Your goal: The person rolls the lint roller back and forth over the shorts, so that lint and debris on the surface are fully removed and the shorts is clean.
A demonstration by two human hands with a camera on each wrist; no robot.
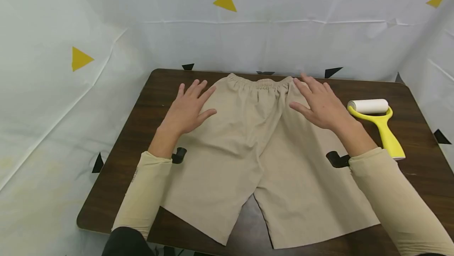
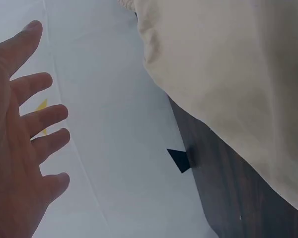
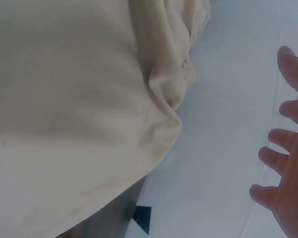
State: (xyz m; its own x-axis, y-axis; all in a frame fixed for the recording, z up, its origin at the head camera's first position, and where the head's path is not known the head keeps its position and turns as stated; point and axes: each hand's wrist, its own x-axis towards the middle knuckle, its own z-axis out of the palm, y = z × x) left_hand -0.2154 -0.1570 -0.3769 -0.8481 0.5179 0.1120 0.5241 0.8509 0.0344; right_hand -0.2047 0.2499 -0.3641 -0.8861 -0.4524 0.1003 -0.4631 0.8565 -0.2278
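Note:
A pair of beige shorts (image 1: 220,157) lies spread on the table, its gathered elastic waistband at the far side and both legs toward the person. Over the left side of the shorts, the left hand (image 1: 186,108) is held with fingers spread and nothing in it. Likewise, the right hand (image 1: 320,104) hovers near the right end of the waistband, fingers extended. In the left wrist view the left hand (image 2: 20,134) appears apart from the fabric. The right wrist view also shows a gap between the right hand (image 3: 293,158) and the shorts.
A lint roller (image 1: 390,137) with a white roll and yellow handle lies right of the shorts, beside the right forearm. The dark wooden table (image 1: 117,193) has rounded corners. White sheeting (image 1: 276,47) with yellow and black triangles surrounds it at the back and sides.

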